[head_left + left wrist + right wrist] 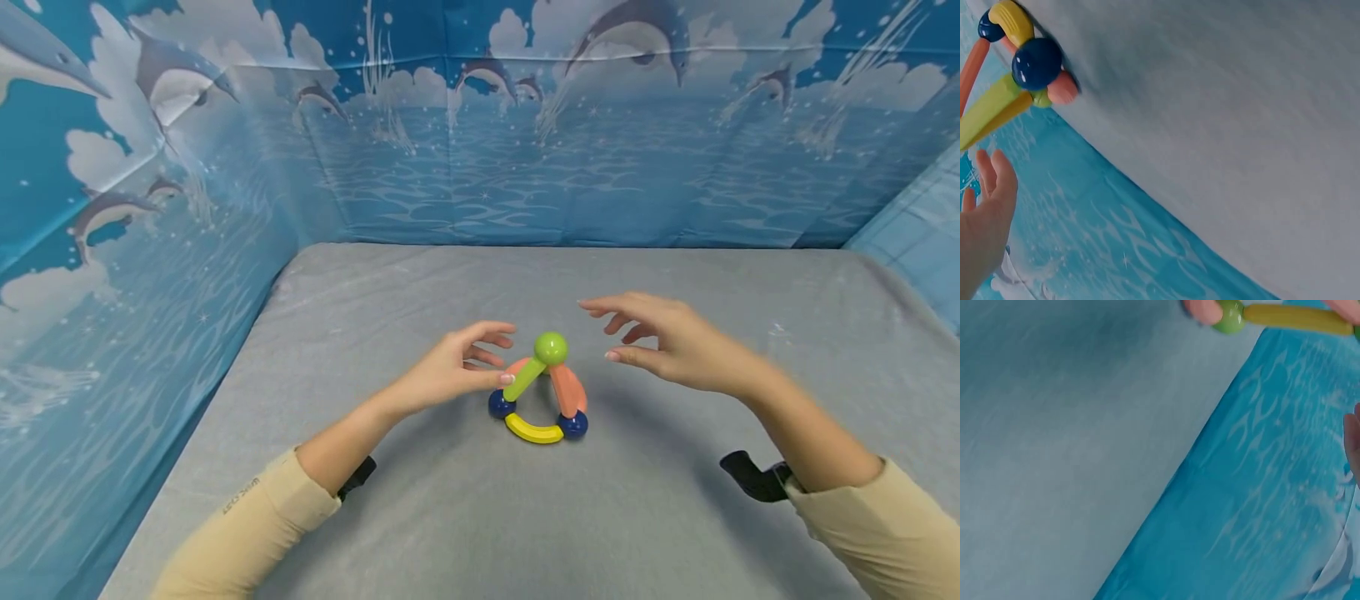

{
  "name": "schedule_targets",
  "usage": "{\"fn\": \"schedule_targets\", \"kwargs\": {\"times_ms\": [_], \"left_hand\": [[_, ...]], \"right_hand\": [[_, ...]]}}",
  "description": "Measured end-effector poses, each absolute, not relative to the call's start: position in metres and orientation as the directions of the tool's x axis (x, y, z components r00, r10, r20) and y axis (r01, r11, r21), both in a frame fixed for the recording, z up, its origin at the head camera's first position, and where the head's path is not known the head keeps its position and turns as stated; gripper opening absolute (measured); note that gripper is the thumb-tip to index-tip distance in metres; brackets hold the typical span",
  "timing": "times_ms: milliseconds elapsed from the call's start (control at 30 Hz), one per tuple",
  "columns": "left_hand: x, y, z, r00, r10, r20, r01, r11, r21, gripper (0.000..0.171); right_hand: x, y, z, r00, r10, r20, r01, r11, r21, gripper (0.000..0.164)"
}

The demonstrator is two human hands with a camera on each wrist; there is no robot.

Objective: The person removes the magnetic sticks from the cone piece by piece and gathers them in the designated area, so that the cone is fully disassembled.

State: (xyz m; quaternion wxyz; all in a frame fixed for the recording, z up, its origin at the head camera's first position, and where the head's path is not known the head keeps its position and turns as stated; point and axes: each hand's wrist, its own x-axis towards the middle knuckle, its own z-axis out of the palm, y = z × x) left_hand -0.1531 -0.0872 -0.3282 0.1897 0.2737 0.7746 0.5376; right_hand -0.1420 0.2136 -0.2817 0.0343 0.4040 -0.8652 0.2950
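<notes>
A small pyramid of toy building rods and balls stands upright on the grey cloth, with a light green ball at its top. From that ball a green rod and a salmon rod slope down to navy balls, which a curved yellow rod joins at the front. My left hand is just left of the pyramid, fingers loosely bent, its thumb tip overlapping the green rod in the head view. To the right, my right hand hovers with spread, relaxed fingers, holding nothing. In the right wrist view, a straight yellow rod shows on the far side.
Grey cloth covers the table under the pyramid. Blue curtains printed with dolphins and waves rise behind the table and along its left side. Black straps sit at both wrists, beside beige sleeves.
</notes>
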Motion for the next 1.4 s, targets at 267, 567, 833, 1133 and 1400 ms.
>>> {"fn": "schedule_targets", "kwargs": {"times_ms": [267, 567, 833, 1133, 1400], "left_hand": [[-0.157, -0.066, -0.338, -0.763, 0.647, 0.003, 0.204, 0.236, 0.95, 0.053], [-0.154, -0.055, -0.346, -0.782, 0.618, 0.08, 0.287, 0.243, 0.926, 0.045], [-0.149, -0.048, -0.351, -0.82, 0.549, 0.16, 0.328, 0.223, 0.918, 0.041], [-0.141, -0.04, -0.354, -0.85, 0.432, 0.302, 0.454, 0.309, 0.836, 0.034], [-0.14, -0.04, -0.355, -0.842, 0.423, 0.335, 0.483, 0.315, 0.817, 0.035]], "right_hand": [[-0.147, 0.185, -0.287, -0.661, -0.713, 0.234, -0.706, 0.485, -0.517, 0.057], [-0.149, 0.169, -0.296, -0.601, -0.758, 0.255, -0.758, 0.438, -0.484, 0.059], [-0.149, 0.162, -0.297, -0.575, -0.768, 0.283, -0.789, 0.429, -0.44, 0.047], [-0.15, 0.156, -0.297, -0.587, -0.74, 0.329, -0.789, 0.43, -0.44, 0.039], [-0.15, 0.155, -0.305, -0.578, -0.708, 0.407, -0.803, 0.404, -0.437, 0.038]]}}
